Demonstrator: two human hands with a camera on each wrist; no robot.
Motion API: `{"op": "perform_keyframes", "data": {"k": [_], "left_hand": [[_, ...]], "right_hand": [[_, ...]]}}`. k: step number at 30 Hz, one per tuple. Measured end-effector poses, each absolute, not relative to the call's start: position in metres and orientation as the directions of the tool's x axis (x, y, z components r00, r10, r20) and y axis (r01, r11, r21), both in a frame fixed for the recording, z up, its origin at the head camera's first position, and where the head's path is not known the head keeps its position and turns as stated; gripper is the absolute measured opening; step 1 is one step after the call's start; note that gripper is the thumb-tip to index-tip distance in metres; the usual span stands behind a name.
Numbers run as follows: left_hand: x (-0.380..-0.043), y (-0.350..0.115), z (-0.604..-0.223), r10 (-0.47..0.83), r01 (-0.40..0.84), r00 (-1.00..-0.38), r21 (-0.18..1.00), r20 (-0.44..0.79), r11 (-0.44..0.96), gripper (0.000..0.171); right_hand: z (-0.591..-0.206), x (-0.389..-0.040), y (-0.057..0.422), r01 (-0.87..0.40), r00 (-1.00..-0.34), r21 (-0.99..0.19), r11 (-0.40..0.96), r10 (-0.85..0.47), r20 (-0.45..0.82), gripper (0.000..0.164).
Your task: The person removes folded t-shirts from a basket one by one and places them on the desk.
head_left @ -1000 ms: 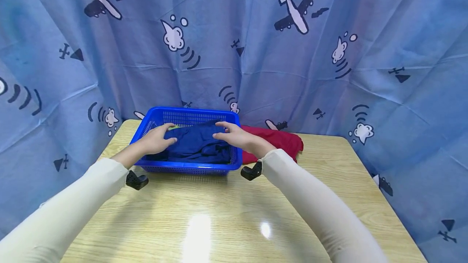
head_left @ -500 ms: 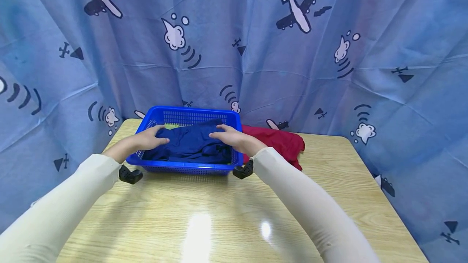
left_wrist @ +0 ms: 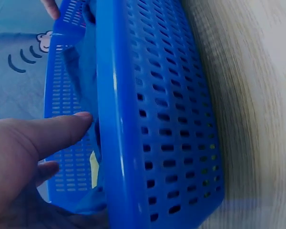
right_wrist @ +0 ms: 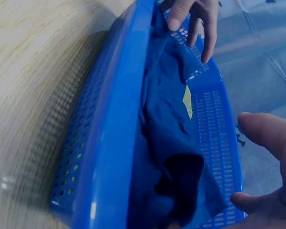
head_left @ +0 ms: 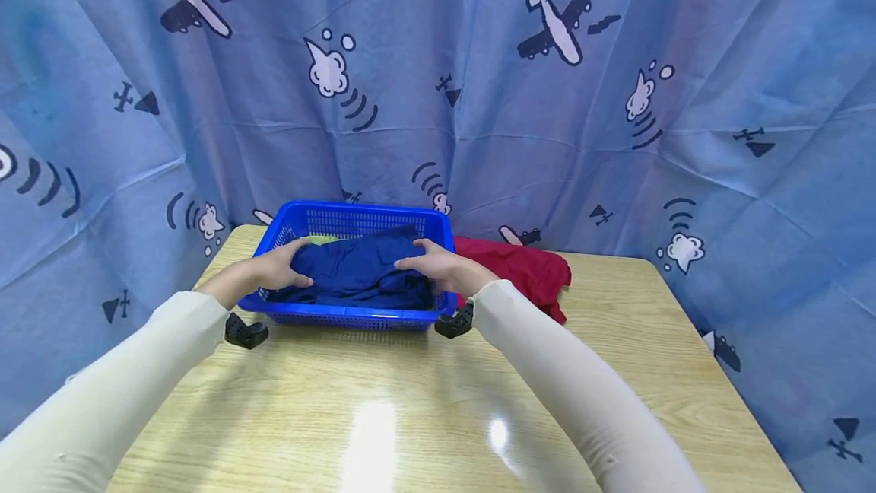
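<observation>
Starting nearest the camera, a glossy wooden table [head_left: 411,417] is seen with two cream sleeves reaching forward across it. Beyond the bare tabletop, a blue perforated plastic basket [head_left: 356,316] stands near the table's far edge, its long axis running left to right, parallel to that edge, with its open side facing up. A dark blue garment [head_left: 363,272] lies crumpled inside it, spread along the same left-right line; a small yellow-green patch [right_wrist: 187,101] is glimpsed beneath it on the basket floor.

The left hand [head_left: 277,268] is laid on the garment's left end, the thumb held apart from the fingers; in the left wrist view the fingers [left_wrist: 62,131] are extended over the rim, and no pinch can be made out. The right hand [head_left: 438,265] is laid on the right end, its fingers bent down onto the cloth; whether fabric is actually pinched cannot be told. The step in hand is judged to be the taking hold of the garment at both ends. The next move is judged to call for a firm pinch on each end and a straight lift clear of the basket rim.

Just right of the basket, a red cloth [head_left: 527,268] is heaped on the table. Behind everything, a blue curtain printed with aeroplanes [head_left: 561,97] is hung.
</observation>
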State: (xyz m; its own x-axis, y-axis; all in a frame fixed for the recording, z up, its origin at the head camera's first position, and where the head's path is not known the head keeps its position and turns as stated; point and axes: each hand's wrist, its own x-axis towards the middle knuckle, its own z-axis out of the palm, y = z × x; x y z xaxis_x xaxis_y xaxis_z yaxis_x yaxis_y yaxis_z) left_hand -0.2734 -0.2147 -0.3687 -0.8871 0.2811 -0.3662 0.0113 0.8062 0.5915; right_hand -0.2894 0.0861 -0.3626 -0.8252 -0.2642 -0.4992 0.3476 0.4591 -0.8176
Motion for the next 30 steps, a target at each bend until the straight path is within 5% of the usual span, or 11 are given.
{"op": "perform_keyframes", "data": {"k": [8, 21, 30], "left_hand": [[-0.274, -0.214, -0.372, 0.27, -0.144, -0.881, 0.762, -0.39, 0.631, 0.093], [-0.277, -0.212, -0.379, 0.342, -0.022, -0.832, 0.643, -0.437, 0.766, 0.076], [-0.277, -0.21, -0.378, 0.339, -0.022, -0.833, 0.639, -0.437, 0.769, 0.075]], "right_hand": [[-0.367, -0.293, 0.089, 0.408, -0.817, -0.832, 0.376, -0.257, -0.516, 0.089], [-0.372, -0.293, 0.087, 0.338, -0.812, -0.852, 0.399, -0.334, -0.479, 0.106], [-0.373, -0.299, 0.087, 0.448, -0.786, -0.82, 0.356, -0.28, -0.551, 0.105]]}}
